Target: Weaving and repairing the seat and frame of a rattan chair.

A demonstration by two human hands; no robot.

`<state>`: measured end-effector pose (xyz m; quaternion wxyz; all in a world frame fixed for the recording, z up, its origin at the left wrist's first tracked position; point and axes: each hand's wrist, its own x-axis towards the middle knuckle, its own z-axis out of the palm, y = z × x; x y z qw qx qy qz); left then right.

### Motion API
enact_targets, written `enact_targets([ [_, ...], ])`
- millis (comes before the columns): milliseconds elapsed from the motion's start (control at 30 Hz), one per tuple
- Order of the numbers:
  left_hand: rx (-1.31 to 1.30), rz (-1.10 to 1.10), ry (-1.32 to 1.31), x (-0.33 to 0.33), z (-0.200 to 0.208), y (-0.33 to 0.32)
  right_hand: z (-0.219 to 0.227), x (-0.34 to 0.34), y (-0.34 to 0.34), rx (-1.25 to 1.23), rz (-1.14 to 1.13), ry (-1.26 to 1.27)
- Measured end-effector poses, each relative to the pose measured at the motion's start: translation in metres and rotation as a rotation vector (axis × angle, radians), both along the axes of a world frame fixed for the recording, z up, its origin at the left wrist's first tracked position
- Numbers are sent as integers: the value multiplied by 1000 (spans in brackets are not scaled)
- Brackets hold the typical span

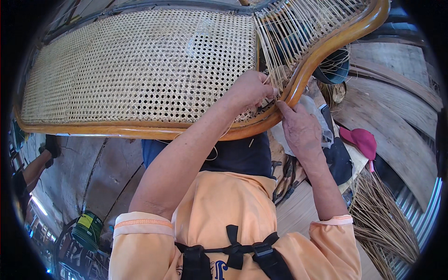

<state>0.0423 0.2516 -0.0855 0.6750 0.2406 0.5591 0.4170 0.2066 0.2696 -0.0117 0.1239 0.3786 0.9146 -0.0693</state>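
Observation:
Across my lap lies a curved wooden furniture frame (298, 83), its glossy rim golden brown. A woven cane panel (140, 65) with an open hole pattern fills its long left part. At the upper right, loose cane strands (298, 32) run over the opening in one direction. My left hand (252, 91) is closed in a pinch on a cane strand (274, 79) at the inner corner of the rim. My right hand (301, 128) meets it there, thumb and forefinger together against the rim; what they grip is too small to make out. A thin strand end loops below the frame.
A dark bucket (333, 70) with cane in it stands beyond the rim. To the right lie wooden boards (392, 107), a pink cap (359, 142) and a bundle of cane (382, 210). A green bucket (87, 228) is at lower left, and another person's leg (35, 170) shows at far left.

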Motion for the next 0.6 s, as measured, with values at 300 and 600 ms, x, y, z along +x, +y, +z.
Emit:
enact_targets([
  [300,-8,-4,2,0,-8,3,6,-13,3,45,42,-173],
  [600,15,57,-95,-5,0,3,6,-9,2,77,94,-165],
])
